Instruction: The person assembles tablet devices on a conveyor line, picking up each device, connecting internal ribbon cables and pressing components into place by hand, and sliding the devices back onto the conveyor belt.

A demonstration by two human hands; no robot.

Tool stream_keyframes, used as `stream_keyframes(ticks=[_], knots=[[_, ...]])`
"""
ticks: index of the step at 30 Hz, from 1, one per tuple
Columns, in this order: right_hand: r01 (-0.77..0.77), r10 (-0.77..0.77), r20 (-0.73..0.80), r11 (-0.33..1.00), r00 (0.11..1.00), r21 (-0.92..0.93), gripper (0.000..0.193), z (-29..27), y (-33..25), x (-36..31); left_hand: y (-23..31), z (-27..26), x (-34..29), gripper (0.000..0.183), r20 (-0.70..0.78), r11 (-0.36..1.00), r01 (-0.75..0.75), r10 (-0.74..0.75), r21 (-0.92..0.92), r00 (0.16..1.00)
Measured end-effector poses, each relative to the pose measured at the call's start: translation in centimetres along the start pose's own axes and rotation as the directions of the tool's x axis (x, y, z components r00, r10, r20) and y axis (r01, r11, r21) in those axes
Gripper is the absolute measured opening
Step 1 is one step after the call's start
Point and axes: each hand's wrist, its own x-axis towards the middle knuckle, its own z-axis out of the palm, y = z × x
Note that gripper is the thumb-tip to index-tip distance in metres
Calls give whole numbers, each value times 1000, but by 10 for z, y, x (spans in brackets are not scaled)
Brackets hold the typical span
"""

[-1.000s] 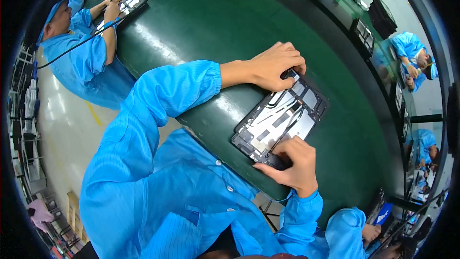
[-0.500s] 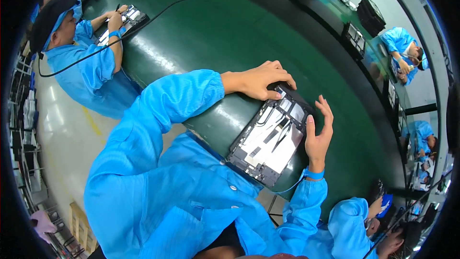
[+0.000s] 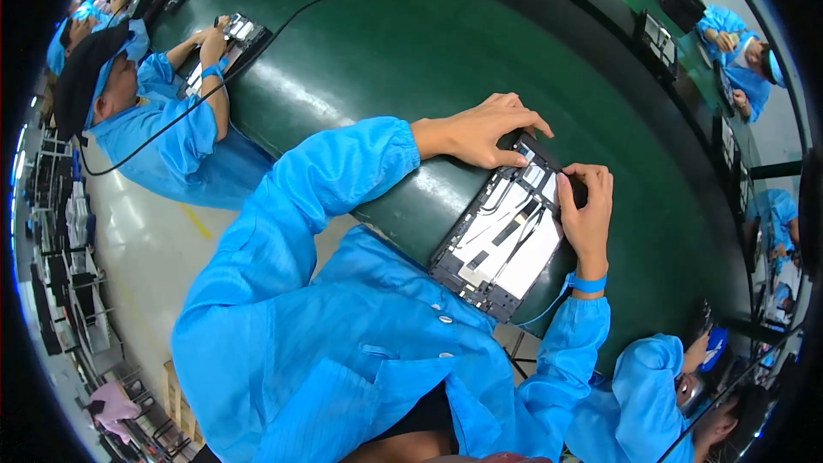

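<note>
A flat, opened electronic device [image 3: 501, 244], with a black frame, silver plates and dark cables, lies tilted at the bench's near edge. My left hand [image 3: 484, 133] grips its far left corner, the thumb on top and the fingers bent over the far edge. At the far right corner, my right hand [image 3: 590, 210] holds the edge between thumb and curled fingers. A blue wrist strap [image 3: 588, 284] with a thin cord circles my right wrist. The undersides of the fingertips are hidden.
The green bench [image 3: 377, 51] spreads beyond the device, and a black cable [image 3: 296, 21] hangs across the view. A co-worker [image 3: 163, 111] handles a similar device [image 3: 244, 30] on the left. Another co-worker [image 3: 643, 377] sits close on the right. Black units [image 3: 658, 45] stand across the bench.
My right hand has gone from spread fingers beside the device to fingers curled over its far right corner. The left hand keeps its hold; the whole view has shifted slightly.
</note>
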Motion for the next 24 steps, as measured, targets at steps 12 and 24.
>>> stream_keyframes(ticks=[12, 24], knots=[[-60, 60, -45, 998, 997, 15, 18, -2, 23, 1, -6, 3, 0, 102, 169, 995, -104, 104, -6, 980], [82, -98, -133, 989, 986, -119, 21, -21, 18, 2, -3, 8, 8, 108, 254, 993, -75, 95, -87, 962]])
